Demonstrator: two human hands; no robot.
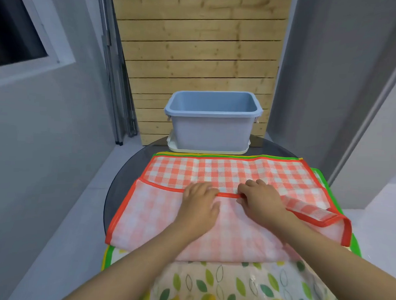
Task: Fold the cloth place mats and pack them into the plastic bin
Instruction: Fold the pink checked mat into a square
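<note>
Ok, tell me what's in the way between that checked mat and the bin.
Nothing visible. The checked mat lies half-folded under the left hand and right hand, and the open blue bin stands just beyond its far edge, with only the bin's white lid underneath it. What can be seen inside looks empty.

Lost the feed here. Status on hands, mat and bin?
Both hands on the orange checked mat: left hand flat, right hand pinching its folded edge. Mat half folded. Blue bin empty, path unobstructed.

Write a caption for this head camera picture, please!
Two hands fold an orange checked place mat before an empty blue bin.
</note>
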